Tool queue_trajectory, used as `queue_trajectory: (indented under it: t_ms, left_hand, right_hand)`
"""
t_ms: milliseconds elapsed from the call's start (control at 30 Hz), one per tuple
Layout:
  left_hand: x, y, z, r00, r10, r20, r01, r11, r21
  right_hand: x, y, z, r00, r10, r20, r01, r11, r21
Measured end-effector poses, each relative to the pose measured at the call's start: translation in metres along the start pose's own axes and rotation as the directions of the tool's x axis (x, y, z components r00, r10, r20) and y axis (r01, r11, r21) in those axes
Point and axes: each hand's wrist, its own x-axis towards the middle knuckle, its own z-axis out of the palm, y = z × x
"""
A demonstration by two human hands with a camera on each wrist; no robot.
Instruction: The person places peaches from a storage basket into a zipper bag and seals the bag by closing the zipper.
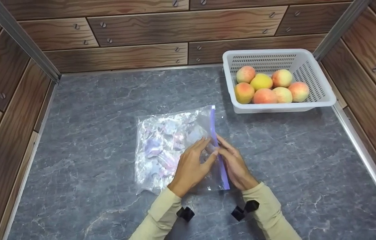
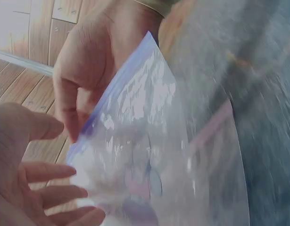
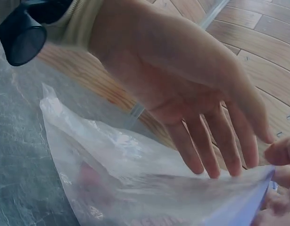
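Note:
A clear zip bag (image 1: 161, 153) with pastel printed patches lies on the dark table, its purple zip strip (image 1: 224, 173) facing right. My left hand (image 1: 193, 163) reaches over the zip end. Its fingers are extended and apart against the film, and its thumb tip is at the strip. From the outer side, my right hand (image 1: 236, 165) pinches the strip about midway along, its thumb and fingertips at the edge. Both hands' fingertips are close together there. In the right wrist view the bag film (image 3: 121, 155) rises in folds under the straight fingers of the left hand (image 3: 182, 84).
At the back right stands a white slotted basket (image 1: 278, 107) with several peaches (image 1: 265, 96) in it. Wood-plank panels (image 1: 141, 30) wall the table at the back and both sides. Metal corner posts (image 1: 24, 40) rise at the back corners.

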Motion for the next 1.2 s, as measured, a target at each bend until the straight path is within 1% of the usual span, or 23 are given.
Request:
queue_trajectory:
  t_ms: [133,267,367,433,567,700,800,867,1033,1100,1200]
  left_hand:
    - [0.006,0.002,0.0,0.995,-0.089,-0.05,0.085,0.994,-0.073]
    - [0.012,0.001,0.0,0.979,-0.177,-0.103,0.159,0.974,-0.162]
    - [0.014,-0.001,0.0,0.97,-0.202,-0.135,0.171,0.962,-0.212]
    - [0.014,-0.001,-0.001,0.967,-0.207,-0.146,0.17,0.959,-0.228]
    - [0.013,-0.003,-0.003,0.969,-0.207,-0.134,0.171,0.956,-0.239]
    - [0.013,-0.004,-0.005,0.973,-0.21,-0.094,0.179,0.947,-0.265]
    - [0.013,-0.004,-0.006,0.976,-0.209,-0.066,0.182,0.942,-0.282]
    - [0.013,-0.004,-0.007,0.977,-0.204,-0.058,0.18,0.941,-0.288]
    - [0.013,-0.004,-0.007,0.982,-0.176,-0.067,0.152,0.951,-0.269]
    - [0.012,-0.004,-0.006,0.983,-0.164,-0.078,0.141,0.958,-0.248]
    - [0.011,-0.005,-0.006,0.985,-0.148,-0.093,0.126,0.97,-0.209]
  right_hand:
    - [-0.002,0.0,-0.001,0.995,-0.03,0.098,0.03,1.0,0.0]
    - [-0.004,0.0,-0.001,0.976,-0.018,0.215,0.013,1.0,0.026]
    - [-0.004,0.0,0.0,0.96,0.011,0.28,-0.021,0.999,0.033]
    - [-0.003,0.0,0.0,0.956,0.019,0.293,-0.027,0.999,0.023]
    - [-0.002,-0.001,0.001,0.954,0.02,0.298,-0.024,1.0,0.01]
    - [-0.002,-0.001,0.001,0.951,0.002,0.31,-0.009,1.0,0.021]
    - [-0.002,-0.001,0.001,0.953,-0.005,0.303,-0.004,1.0,0.028]
    - [-0.001,-0.001,0.001,0.96,-0.002,0.28,-0.006,1.0,0.028]
    - [-0.001,0.001,0.005,0.985,-0.001,0.171,-0.002,1.0,0.021]
    - [0.0,0.003,0.006,0.99,-0.004,0.14,0.002,1.0,0.019]
    - [0.0,0.005,0.008,0.993,-0.018,0.119,0.015,1.0,0.026]
